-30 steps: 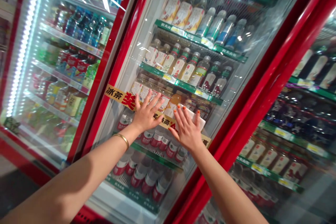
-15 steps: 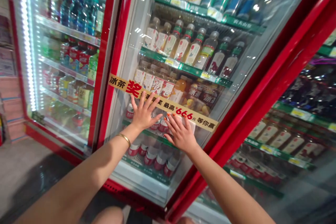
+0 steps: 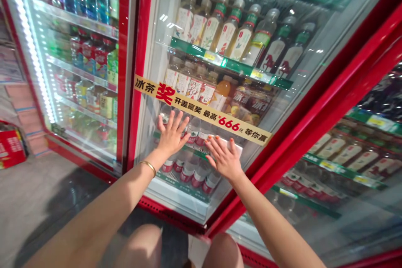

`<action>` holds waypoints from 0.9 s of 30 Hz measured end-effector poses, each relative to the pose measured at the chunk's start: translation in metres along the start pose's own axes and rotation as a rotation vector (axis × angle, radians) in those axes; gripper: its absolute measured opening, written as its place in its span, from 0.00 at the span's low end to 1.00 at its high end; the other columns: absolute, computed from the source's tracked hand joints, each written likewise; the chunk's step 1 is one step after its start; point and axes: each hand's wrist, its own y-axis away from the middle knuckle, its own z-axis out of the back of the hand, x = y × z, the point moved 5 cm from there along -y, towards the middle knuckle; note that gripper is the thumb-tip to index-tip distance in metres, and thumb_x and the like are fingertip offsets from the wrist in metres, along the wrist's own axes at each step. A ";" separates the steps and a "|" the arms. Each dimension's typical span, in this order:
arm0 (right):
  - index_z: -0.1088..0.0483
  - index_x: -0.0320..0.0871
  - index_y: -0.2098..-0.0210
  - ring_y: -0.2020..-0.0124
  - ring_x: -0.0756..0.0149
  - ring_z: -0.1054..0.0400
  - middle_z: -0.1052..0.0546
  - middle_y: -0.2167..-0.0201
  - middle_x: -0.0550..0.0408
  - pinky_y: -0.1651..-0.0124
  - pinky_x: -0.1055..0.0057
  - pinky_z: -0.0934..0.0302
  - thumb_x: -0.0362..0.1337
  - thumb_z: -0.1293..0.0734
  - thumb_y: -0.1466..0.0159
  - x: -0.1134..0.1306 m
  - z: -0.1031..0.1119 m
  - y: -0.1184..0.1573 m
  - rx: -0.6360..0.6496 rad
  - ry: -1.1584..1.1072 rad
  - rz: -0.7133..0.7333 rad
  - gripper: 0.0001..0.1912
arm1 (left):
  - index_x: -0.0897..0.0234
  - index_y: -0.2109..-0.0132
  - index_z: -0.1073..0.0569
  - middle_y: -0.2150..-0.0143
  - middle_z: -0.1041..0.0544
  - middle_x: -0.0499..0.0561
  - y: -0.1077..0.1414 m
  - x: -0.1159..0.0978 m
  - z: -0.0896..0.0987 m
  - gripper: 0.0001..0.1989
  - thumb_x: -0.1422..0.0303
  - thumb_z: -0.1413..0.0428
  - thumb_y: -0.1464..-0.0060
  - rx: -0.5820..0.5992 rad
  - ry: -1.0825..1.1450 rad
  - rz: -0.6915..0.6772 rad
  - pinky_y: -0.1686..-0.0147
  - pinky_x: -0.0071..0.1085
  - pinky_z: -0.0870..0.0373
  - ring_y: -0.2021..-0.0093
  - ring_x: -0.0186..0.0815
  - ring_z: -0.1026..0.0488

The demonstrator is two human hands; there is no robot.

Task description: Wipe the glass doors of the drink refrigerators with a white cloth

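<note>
My left hand (image 3: 171,138) rests with fingers spread against the glass door (image 3: 301,92) of a red-framed drinks cooler. It holds nothing, and a gold bangle (image 3: 149,168) circles its wrist. To the right, my right hand (image 3: 226,160) lies flat over a white cloth or tissue (image 3: 238,149), keeping it against the glass. Most of that cloth is hidden under the palm and fingers. Just above both hands, a yellow promotional strip (image 3: 201,110) with black and red lettering runs slanting across the door.
Behind the glass stand rows of bottles (image 3: 226,33) on green-edged shelves (image 3: 232,59). A lit cooler (image 3: 84,77) adjoins on the left, and another glass door is at the right. Pink boxes (image 3: 29,119) and a red carton (image 3: 11,144) stand at the far left. My knees (image 3: 141,245) show below.
The view has tilted lower. My left hand has slid down off the strip, uncovering its lettering, and my right hand with the cloth also sits a little lower on the glass.
</note>
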 end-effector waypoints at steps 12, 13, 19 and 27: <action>0.50 0.44 0.18 0.16 0.56 0.57 0.41 0.20 0.47 0.17 0.43 0.88 0.50 0.40 0.21 0.017 -0.008 -0.099 -0.036 -0.036 0.014 0.38 | 0.56 0.17 0.50 0.16 0.51 0.65 0.016 0.020 -0.002 0.43 0.46 0.47 0.30 0.004 -0.005 0.117 0.26 0.74 0.84 0.14 0.58 0.69; 0.49 0.45 0.19 0.16 0.59 0.57 0.39 0.21 0.49 0.17 0.47 0.90 0.50 0.39 0.22 0.023 -0.011 -0.088 -0.016 -0.043 0.095 0.37 | 0.56 0.18 0.49 0.16 0.51 0.65 0.017 0.023 -0.005 0.43 0.45 0.47 0.30 0.016 -0.006 0.119 0.26 0.75 0.84 0.14 0.58 0.69; 0.51 0.40 0.18 0.16 0.48 0.58 0.41 0.20 0.41 0.17 0.38 0.83 0.50 0.42 0.20 -0.067 0.038 -0.079 -0.128 0.109 -0.240 0.37 | 0.57 0.17 0.52 0.16 0.50 0.65 0.015 0.017 -0.001 0.45 0.47 0.45 0.30 -0.028 -0.015 0.075 0.25 0.73 0.84 0.14 0.56 0.71; 0.59 0.53 0.17 0.16 0.55 0.54 0.42 0.19 0.55 0.15 0.42 0.82 0.54 0.40 0.22 -0.024 0.021 -0.133 -0.069 0.051 0.035 0.41 | 0.45 0.19 0.47 0.21 0.35 0.55 -0.011 0.016 0.043 0.37 0.57 0.45 0.29 -0.247 -0.043 0.025 0.18 0.61 0.65 0.19 0.49 0.44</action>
